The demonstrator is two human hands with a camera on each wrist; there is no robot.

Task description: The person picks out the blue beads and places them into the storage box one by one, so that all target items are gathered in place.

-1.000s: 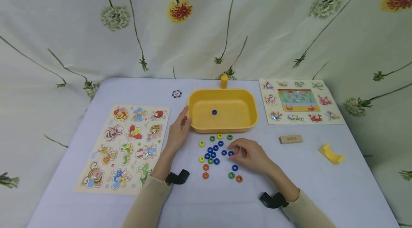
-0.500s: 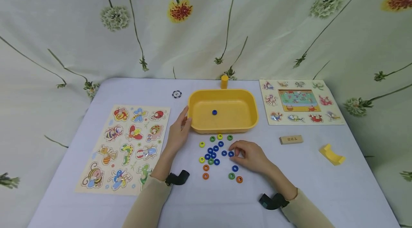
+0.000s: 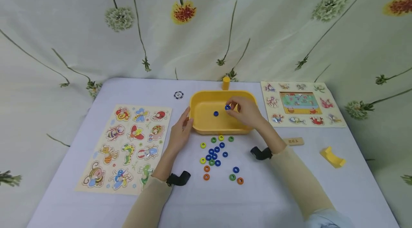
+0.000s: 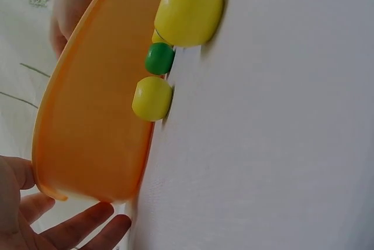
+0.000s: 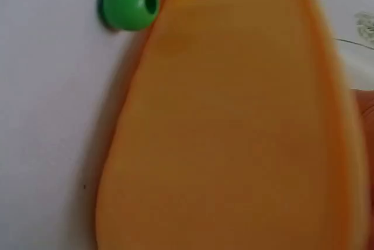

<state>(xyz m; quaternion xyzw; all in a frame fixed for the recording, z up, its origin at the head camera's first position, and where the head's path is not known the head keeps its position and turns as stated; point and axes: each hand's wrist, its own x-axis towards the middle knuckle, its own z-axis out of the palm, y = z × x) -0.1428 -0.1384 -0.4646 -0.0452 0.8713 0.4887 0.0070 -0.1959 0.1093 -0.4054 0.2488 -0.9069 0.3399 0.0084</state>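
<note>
Over the yellow tray (image 3: 204,104), my right hand (image 3: 247,112) pinches a blue bead (image 3: 227,107) between thumb and fingertips. Another blue bead (image 3: 216,113) lies on the tray floor. My left hand (image 3: 180,133) rests against the tray's left end; the left wrist view shows its extended fingers (image 4: 79,226) at the tray wall (image 4: 99,121). Below the tray lie several loose beads: blue (image 3: 217,163), green (image 3: 232,177), yellow (image 3: 203,145) and orange (image 3: 206,177). In the right wrist view the tray's wall (image 5: 222,115) hides most of the right hand (image 5: 367,145).
An insect puzzle board (image 3: 128,149) lies on the left, a sea-animal puzzle board (image 3: 300,103) at back right. Behind the tray stands a yellow cylinder (image 3: 226,83). A chip (image 3: 178,95), a wooden block (image 3: 294,141) and a yellow arch block (image 3: 333,157) lie about.
My right hand has picked up a blue bead from the table and carried it up and forward over the tray. The left hand has stayed at the tray's end.
</note>
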